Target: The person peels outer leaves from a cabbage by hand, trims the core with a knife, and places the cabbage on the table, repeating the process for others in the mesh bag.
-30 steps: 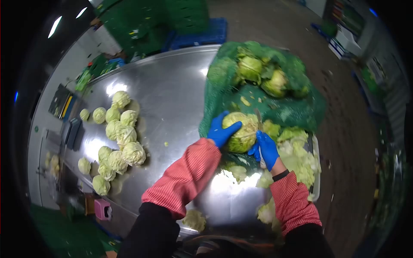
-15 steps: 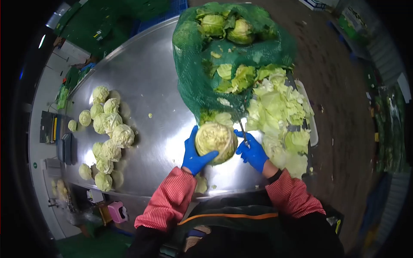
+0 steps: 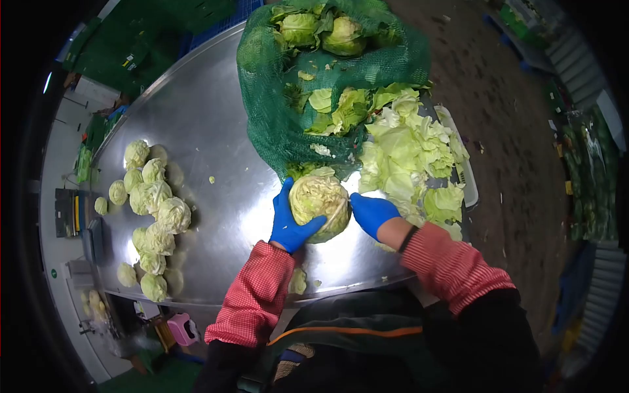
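Note:
Wrapped round the left side of a large pale lettuce head [image 3: 320,203] is my left hand [image 3: 291,219] in a blue glove, its thumb across the lower front. My right hand [image 3: 373,213], also blue-gloved, is closed just right of the head, fingertips at its side. What it grips is hidden. Behind the head lies a green mesh bag [image 3: 265,131] with whole heads and loose leaves in it. A pile of loose leaves [image 3: 400,150] lies to the right of the bag.
Several smaller trimmed heads [image 3: 173,215] lie in a group on the left of the steel table [image 3: 216,131]. A white tray edge [image 3: 466,177] shows under the leaves at the right. A pink object [image 3: 182,329] stands below the table's near edge at the left.
My right hand has turned and closed beside the head; the knife seen in it before is now out of sight. The view has shifted, so the table's contents appear further left.

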Demonstrator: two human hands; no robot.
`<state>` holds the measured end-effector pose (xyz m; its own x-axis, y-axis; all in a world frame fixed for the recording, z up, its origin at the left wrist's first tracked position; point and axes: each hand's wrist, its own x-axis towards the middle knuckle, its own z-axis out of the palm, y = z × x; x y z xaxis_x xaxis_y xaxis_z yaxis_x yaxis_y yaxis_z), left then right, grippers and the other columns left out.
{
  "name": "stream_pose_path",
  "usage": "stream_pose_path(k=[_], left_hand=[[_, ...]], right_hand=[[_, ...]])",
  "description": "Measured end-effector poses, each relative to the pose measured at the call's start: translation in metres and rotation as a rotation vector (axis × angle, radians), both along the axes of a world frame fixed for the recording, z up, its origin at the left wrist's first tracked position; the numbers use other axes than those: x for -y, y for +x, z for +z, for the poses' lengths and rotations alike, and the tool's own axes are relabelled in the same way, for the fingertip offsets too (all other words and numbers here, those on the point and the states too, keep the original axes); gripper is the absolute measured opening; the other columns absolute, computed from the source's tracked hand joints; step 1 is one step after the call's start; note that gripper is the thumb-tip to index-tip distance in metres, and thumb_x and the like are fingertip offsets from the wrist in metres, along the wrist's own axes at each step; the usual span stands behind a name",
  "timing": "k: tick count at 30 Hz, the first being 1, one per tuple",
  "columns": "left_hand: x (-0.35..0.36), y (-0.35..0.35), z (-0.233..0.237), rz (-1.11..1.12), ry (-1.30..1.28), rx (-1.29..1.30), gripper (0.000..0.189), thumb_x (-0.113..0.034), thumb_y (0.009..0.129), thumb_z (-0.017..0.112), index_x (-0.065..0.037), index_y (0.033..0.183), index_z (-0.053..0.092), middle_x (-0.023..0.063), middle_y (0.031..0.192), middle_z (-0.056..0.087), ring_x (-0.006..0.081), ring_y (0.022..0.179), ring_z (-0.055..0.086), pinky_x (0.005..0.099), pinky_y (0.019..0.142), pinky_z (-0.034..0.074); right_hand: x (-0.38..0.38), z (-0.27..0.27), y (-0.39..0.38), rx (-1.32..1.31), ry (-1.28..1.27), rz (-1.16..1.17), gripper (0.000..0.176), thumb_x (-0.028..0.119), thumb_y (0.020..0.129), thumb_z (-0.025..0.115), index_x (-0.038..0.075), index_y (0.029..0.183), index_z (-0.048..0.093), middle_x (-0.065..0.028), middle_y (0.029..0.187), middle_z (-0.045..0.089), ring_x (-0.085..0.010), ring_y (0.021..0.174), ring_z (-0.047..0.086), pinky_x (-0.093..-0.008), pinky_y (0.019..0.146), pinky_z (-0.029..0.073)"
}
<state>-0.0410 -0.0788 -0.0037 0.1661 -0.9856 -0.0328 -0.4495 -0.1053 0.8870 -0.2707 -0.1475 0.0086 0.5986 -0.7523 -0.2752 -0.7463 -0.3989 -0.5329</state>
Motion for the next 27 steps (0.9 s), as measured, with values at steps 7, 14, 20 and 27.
stream_pose_path(k=[7,14,20,27], left_hand=[[0.01,0.004,-0.002,0.051,0.047,0.037,0.108,-0.037,0.064,0.085,0.001,0.144,0.025,0.022,0.13,0.041,0.0337,0.121,0.045,0.0433,0.105,0.037],[0.01,0.019,-0.019,-0.083,-0.003,-0.083,0.109,-0.042,0.063,0.086,0.002,0.144,0.027,0.0232,0.129,0.044,0.0353,0.125,0.045,0.0426,0.107,0.036],[0.03,0.019,-0.008,-0.02,0.121,-0.246,0.103,-0.039,0.068,0.084,0.005,0.142,0.029,0.0247,0.131,0.046,0.0311,0.122,0.049,0.0401,0.104,0.04],[0.018,-0.023,0.047,0.011,0.048,0.436,0.11,-0.055,0.055,0.084,-0.008,0.142,0.037,0.0285,0.125,0.045,0.0421,0.113,0.052,0.0444,0.097,0.046]], right_hand=[[0.007,-0.021,0.019,-0.113,0.007,-0.097,0.019,0.014,0.094,0.039,0.005,0.106,0.051,-0.0207,0.097,0.065,-0.0384,0.088,0.065,-0.0469,0.073,0.053],[-0.003,0.009,0.014,-0.166,0.052,-0.063,0.024,0.02,0.095,0.036,0.005,0.106,0.052,-0.0224,0.097,0.065,-0.0404,0.09,0.064,-0.0478,0.078,0.05],[0.014,-0.014,0.021,-0.111,-0.01,-0.107,0.023,0.016,0.093,0.04,0.003,0.107,0.053,-0.0241,0.1,0.065,-0.0401,0.092,0.064,-0.0498,0.078,0.05],[-0.018,0.007,0.017,-0.106,0.028,-0.122,0.025,0.013,0.093,0.04,0.0,0.108,0.054,-0.0248,0.099,0.066,-0.0411,0.093,0.064,-0.0492,0.079,0.051]])
